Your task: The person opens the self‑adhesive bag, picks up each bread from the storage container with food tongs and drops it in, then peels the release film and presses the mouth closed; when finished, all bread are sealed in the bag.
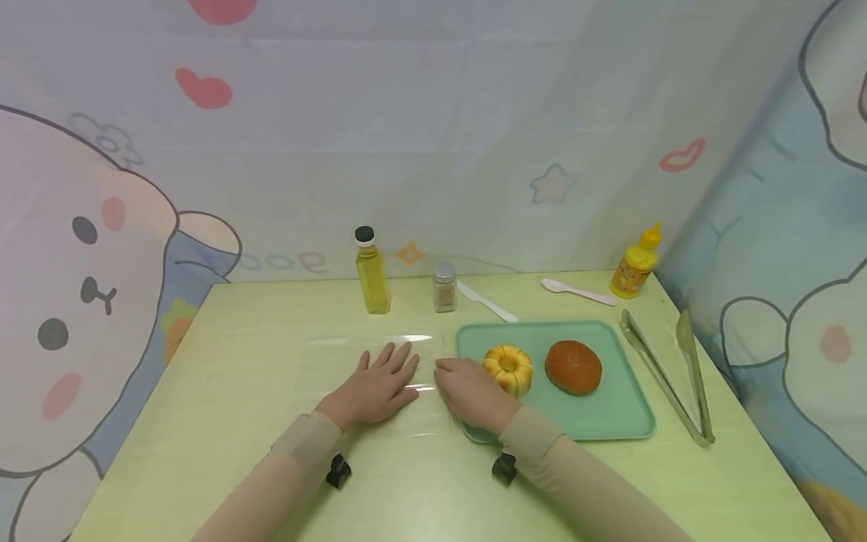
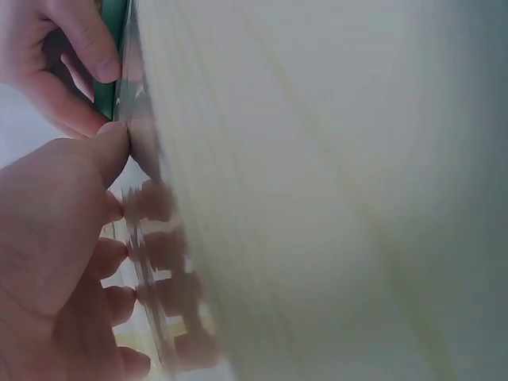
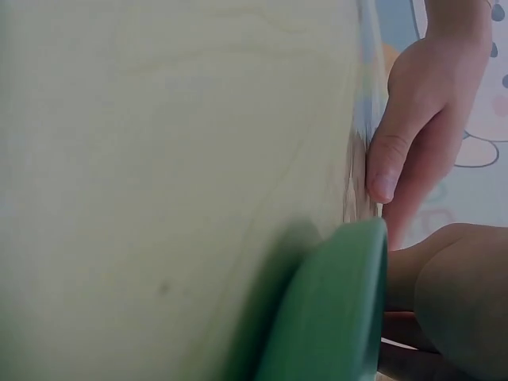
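A clear, shiny plastic sheet [image 1: 325, 369] lies flat on the table left of the green tray. My left hand [image 1: 376, 388] rests palm down on it, fingers spread; in the left wrist view its fingertips [image 2: 119, 304] touch the glossy surface. My right hand [image 1: 470, 391] is at the sheet's right edge, over the tray's left rim, with its fingers bent downward. Thumb and forefinger of the right hand [image 2: 59, 59] stand apart at the surface in the left wrist view; no held thing shows. The green tray [image 1: 582, 421] bears a yellow ring-shaped bun [image 1: 508, 366] and a brown bun [image 1: 573, 367].
Along the back stand an oil bottle [image 1: 373, 278], a spice jar [image 1: 444, 290] and a yellow squeeze bottle [image 1: 634, 269]. A white knife [image 1: 486, 302] and a pink spoon [image 1: 579, 291] lie there too. Metal tongs [image 1: 660, 376] lie right of the tray.
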A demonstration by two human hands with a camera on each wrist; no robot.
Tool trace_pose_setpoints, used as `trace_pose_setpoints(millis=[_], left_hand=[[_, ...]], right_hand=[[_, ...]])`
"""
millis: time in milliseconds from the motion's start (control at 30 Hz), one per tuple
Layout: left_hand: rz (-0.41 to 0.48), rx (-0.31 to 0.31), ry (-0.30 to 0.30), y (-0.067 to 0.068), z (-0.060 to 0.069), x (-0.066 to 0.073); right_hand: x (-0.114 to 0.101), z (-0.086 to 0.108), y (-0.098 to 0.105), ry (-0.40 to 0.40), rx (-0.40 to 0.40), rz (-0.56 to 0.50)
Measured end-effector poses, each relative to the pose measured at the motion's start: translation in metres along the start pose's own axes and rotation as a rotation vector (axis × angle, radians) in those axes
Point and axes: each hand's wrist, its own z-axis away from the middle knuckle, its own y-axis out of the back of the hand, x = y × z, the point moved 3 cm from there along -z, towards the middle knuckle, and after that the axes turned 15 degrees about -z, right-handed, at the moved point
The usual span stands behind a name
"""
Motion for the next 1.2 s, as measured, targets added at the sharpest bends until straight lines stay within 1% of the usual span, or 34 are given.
trace_pose_setpoints(millis=[133,267,500,633,700,833,933,1200], left_hand=[[-0.012,0.037,-0.002,0.001,0.0,-0.001],[-0.025,0.065,0.0,0.001,0.001,-0.002],[-0.098,0.105,0.01,0.001,-0.003,-0.003],[-0.131,0.127,0.011,0.003,-0.004,-0.003],[-0.133,0.139,0.008,0.005,-0.004,-0.004],[-0.106,0.179,-0.001,0.009,-0.001,-0.006],[-0.072,0.223,-0.011,0.01,0.0,-0.008],[0.083,0.281,0.006,0.011,0.005,-0.015]], right_hand=[[-0.001,0.001,0.001,-0.02,-0.016,-0.033],[-0.002,0.001,0.002,-0.031,-0.027,-0.042],[-0.003,0.001,0.005,0.02,0.01,-0.031],[-0.002,0.001,0.005,0.024,0.008,-0.025],[-0.002,0.001,0.005,0.021,0.004,-0.027],[-0.003,0.0,0.006,0.014,-0.004,-0.036],[-0.003,0.0,0.006,0.009,-0.012,-0.039],[-0.003,0.0,0.008,0.004,-0.04,-0.051]])
